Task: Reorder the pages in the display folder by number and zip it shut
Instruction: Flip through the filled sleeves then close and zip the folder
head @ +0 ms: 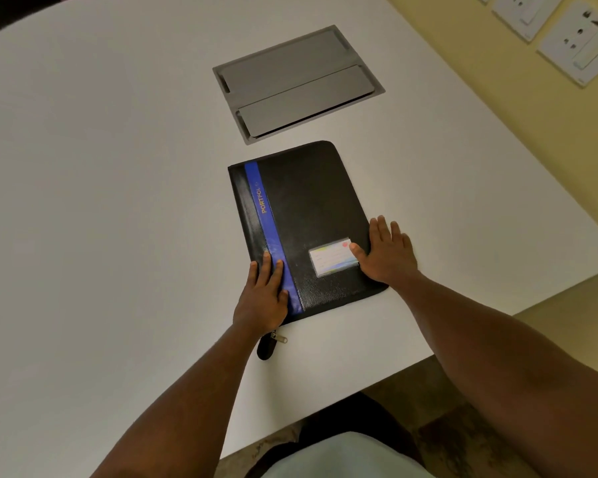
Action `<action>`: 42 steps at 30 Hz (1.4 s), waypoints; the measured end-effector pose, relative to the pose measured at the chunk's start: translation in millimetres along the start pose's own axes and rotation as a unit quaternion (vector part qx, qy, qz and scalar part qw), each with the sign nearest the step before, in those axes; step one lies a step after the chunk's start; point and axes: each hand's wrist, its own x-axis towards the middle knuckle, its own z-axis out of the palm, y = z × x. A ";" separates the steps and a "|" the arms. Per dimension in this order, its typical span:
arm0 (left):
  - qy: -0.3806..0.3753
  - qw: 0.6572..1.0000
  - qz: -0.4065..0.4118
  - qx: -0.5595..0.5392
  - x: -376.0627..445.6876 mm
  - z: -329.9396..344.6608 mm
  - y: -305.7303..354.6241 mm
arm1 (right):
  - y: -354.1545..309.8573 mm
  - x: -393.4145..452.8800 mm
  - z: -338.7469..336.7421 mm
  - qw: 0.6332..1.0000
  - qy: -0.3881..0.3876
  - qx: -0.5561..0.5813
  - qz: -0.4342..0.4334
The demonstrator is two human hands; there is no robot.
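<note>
Left hand [261, 298]: flat, fingers straight and close together, palm down on the near left corner of the folder [311, 215]. Fingertips lie across the blue stripe [268, 232] that runs the length of the cover. Nothing pinched.

Right hand [387, 253]: flat, fingers straight and slightly spread, resting on the folder's right edge near its lower corner, partly over onto the tabletop [101, 201]. Thumb tip touches the right end of the clear card pocket [330, 258] on the cover. Nothing pinched.

Folder: black, closed, cover up, lying flat on the white tabletop, turned a little so its spine side points up-left. Yellow lettering on the stripe reads "PORTFOL…"; the last letters are too small to tell. Zipper pull [279, 337] and a black zipper tail [265, 350] stick out past the near left corner, just below the left wrist, lying on the tabletop.

Beyond the folder, just apart from its far edge: grey cable hatch [297, 84] set in the tabletop, both flaps shut.

Upper right: yellow wall with wall sockets [580, 46].

Near edge: person's lap visible below the tabletop.
</note>
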 end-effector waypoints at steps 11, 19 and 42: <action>0.110 0.978 -0.053 -0.170 -31.2 -10.7 -6.7 | -67.6 -106.2 37.9 0.938 0.227 0.166 -0.201; 0.017 0.960 -0.156 -0.232 -68.9 4.5 -15.1 | -109.6 -147.8 76.7 0.978 -0.011 0.107 -0.179; 0.007 0.987 -0.157 -0.040 -88.5 3.1 -37.1 | -78.9 -132.2 68.2 0.984 0.112 0.141 0.006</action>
